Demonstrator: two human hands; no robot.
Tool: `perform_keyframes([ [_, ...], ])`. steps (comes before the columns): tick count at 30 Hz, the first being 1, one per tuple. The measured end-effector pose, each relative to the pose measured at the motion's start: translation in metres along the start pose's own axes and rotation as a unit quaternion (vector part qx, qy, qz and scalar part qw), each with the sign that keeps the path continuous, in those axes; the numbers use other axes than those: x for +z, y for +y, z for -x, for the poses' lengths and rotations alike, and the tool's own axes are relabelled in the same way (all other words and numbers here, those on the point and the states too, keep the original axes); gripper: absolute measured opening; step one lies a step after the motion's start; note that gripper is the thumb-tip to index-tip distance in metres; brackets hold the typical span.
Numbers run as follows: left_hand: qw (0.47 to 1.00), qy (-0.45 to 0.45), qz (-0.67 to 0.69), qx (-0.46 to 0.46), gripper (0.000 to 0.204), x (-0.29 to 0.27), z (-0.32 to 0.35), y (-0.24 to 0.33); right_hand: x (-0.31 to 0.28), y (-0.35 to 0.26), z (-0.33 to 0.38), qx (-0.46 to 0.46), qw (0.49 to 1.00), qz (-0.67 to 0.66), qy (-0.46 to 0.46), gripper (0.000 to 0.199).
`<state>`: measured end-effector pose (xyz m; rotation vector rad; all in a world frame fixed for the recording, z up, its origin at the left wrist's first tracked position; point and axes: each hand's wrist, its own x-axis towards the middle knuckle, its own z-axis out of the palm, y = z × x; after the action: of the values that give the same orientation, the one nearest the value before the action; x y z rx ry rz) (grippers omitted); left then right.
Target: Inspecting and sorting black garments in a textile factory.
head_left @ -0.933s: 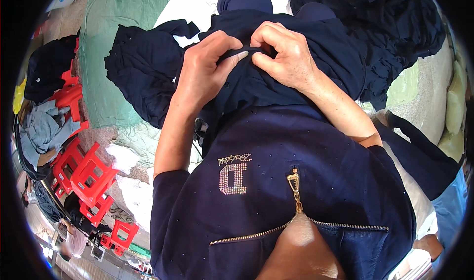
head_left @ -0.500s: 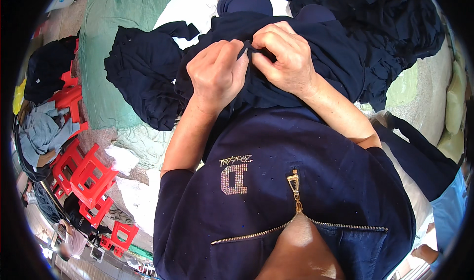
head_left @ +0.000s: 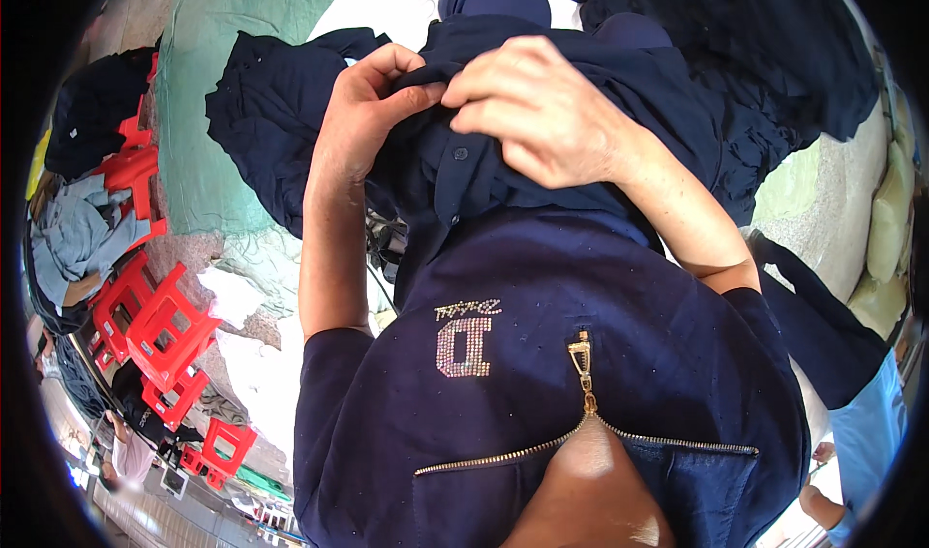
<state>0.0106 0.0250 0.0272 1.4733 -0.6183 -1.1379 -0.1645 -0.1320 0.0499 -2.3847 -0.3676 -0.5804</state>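
I see both hands pinching the navy buttoned shirt (head_left: 484, 161): left hand (head_left: 363, 113), right hand (head_left: 542, 103). Advise keeping the grip beside the shirt's button placket, fabric taut.

left hand (head_left: 363, 122) pinched shut | right hand (head_left: 542, 113) curled, fingertips meeting left

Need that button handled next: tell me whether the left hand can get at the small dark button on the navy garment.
Probably yes. The left hand already grips the navy garment just above the button, which lies uncovered; the right hand sits beside it, not over it.
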Motion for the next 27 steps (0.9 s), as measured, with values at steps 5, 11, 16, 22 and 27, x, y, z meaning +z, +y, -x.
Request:
perform_keyframes([
  [5,0.998,-0.057,0.023,-0.01,0.014,-0.017,0.006,0.0,0.015,0.007,0.01,0.008,0.995,-0.006,-0.098,0.028],
  [11,0.997,-0.052,-0.008,-0.053,0.011,-0.019,0.013,0.004,0.015,0.006,0.014,0.065,0.994,-0.068,-0.051,0.027],
  [16,0.993,-0.057,-0.081,-0.059,0.014,-0.011,0.017,0.008,0.017,0.003,0.017,0.108,0.987,-0.113,0.03,0.027],
  [22,0.998,-0.051,0.001,-0.02,0.014,0.005,0.024,0.015,0.017,-0.009,0.01,0.058,0.991,0.044,0.112,0.023],
  [27,0.998,-0.029,0.056,0.017,0.015,0.017,0.026,0.018,0.023,-0.011,0.008,0.014,0.977,0.117,0.18,0.016],
])
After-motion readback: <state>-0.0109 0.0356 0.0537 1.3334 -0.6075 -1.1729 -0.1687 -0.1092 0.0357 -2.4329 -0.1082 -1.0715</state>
